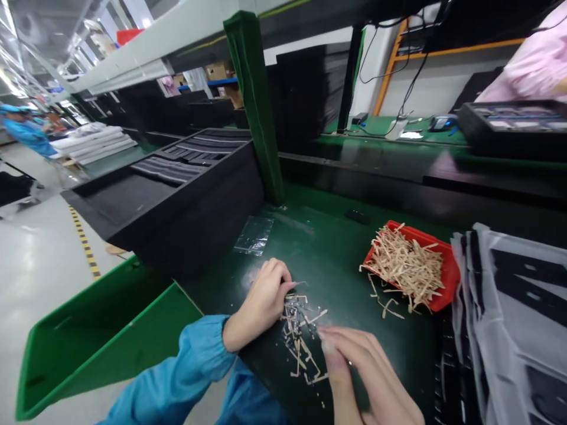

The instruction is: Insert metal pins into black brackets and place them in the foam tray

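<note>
My left hand is closed in a pinch above the green table mat, with a thin pale strip poking out from its fingertips. My right hand is closer to me, thumb and fingertips pressed together; anything between them is too small to make out. Between the two hands lies a loose pile of thin, bent tan strips mixed with small shiny grey pieces. A red bin heaped with similar tan strips stands to the right, several of them spilled at its front edge.
A clear plastic bag lies beyond my left hand. Black trays are stacked on the left, above a green crate. Grey plastic-wrapped trays crowd the right side. A green-wrapped post rises behind. Co-workers in pink and blue are nearby.
</note>
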Action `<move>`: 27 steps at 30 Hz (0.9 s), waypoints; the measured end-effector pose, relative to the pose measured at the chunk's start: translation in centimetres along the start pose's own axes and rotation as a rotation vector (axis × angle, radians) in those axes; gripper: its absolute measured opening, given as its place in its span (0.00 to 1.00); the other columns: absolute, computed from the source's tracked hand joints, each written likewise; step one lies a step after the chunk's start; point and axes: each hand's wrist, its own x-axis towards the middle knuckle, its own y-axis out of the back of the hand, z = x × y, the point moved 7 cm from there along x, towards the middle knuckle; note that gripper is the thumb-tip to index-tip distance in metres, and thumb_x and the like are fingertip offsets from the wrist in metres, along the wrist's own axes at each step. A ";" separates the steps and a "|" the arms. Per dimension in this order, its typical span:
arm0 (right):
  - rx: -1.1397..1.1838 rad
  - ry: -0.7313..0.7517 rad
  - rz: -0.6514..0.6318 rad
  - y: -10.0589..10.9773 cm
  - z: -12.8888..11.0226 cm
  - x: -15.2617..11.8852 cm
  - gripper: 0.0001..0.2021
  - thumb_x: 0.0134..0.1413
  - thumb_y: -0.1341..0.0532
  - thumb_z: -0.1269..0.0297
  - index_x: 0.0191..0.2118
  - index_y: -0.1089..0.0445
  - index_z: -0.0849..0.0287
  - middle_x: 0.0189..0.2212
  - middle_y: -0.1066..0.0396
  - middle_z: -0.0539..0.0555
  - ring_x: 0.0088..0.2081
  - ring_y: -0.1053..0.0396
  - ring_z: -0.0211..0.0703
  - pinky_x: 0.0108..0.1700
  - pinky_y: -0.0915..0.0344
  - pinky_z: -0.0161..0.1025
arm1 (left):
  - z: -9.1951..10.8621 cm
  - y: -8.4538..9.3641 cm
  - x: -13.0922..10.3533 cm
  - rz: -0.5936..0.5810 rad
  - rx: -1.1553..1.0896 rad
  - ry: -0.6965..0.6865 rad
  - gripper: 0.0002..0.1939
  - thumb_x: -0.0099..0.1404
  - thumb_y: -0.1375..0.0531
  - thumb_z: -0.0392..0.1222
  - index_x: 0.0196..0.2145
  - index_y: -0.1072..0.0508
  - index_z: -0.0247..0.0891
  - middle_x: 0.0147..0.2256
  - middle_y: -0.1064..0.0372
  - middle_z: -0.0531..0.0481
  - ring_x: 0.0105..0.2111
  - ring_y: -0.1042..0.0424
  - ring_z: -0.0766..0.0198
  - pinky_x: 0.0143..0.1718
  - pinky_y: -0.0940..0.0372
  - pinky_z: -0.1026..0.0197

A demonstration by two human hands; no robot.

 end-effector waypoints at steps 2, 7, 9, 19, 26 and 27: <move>-0.042 0.046 -0.065 -0.2 0.4 0.1 0.08 0.63 0.38 0.76 0.43 0.25 0.58 0.36 0.21 0.53 0.37 0.20 0.40 0.40 0.23 0.33 | 1.2 0.4 -0.4 0.039 -0.278 0.051 0.09 0.76 0.48 0.40 0.35 0.34 0.39 0.42 0.32 0.45 0.43 0.32 0.57 0.46 0.34 0.55; 0.061 -0.111 -0.114 -0.4 1.7 -0.4 0.06 0.66 0.39 0.72 0.43 0.25 0.56 0.33 0.21 0.50 0.32 0.20 0.36 0.35 0.24 0.27 | 4.3 -1.1 -2.6 -0.150 -1.202 0.318 0.17 0.70 0.36 0.54 0.42 0.25 0.36 0.40 0.30 0.48 0.35 0.31 0.65 0.39 0.34 0.62; 0.267 -0.286 -0.198 -1.1 2.4 -1.1 0.05 0.67 0.39 0.67 0.41 0.24 0.57 0.30 0.22 0.49 0.24 0.23 0.35 0.26 0.28 0.26 | 5.7 -2.1 -3.4 -0.286 -1.414 0.352 0.21 0.65 0.31 0.56 0.44 0.23 0.36 0.34 0.31 0.49 0.27 0.34 0.69 0.29 0.38 0.65; 1.321 -1.047 -0.421 -5.3 1.8 -3.9 0.18 0.62 0.33 0.49 0.35 0.25 0.62 0.21 0.29 0.48 0.13 0.47 0.22 0.17 0.51 0.25 | 7.4 -2.9 -3.1 -0.394 -1.720 0.214 0.18 0.55 0.25 0.46 0.28 0.29 0.36 0.45 0.26 0.39 0.55 0.28 0.51 0.58 0.36 0.56; 1.466 -1.022 -0.408 -5.3 1.5 -3.8 0.13 0.64 0.33 0.54 0.37 0.22 0.60 0.24 0.26 0.50 0.13 0.45 0.21 0.17 0.53 0.24 | 7.3 -2.4 -2.8 -0.402 -1.571 0.147 0.21 0.58 0.26 0.51 0.26 0.31 0.36 0.46 0.26 0.38 0.53 0.27 0.50 0.55 0.33 0.55; 1.460 -1.010 -0.405 -5.2 1.5 -3.7 0.14 0.64 0.33 0.53 0.37 0.22 0.60 0.23 0.27 0.49 0.13 0.45 0.21 0.18 0.53 0.24 | 7.3 -2.3 -2.6 -0.398 -1.551 0.142 0.22 0.57 0.25 0.51 0.26 0.32 0.36 0.46 0.26 0.38 0.52 0.27 0.50 0.54 0.32 0.55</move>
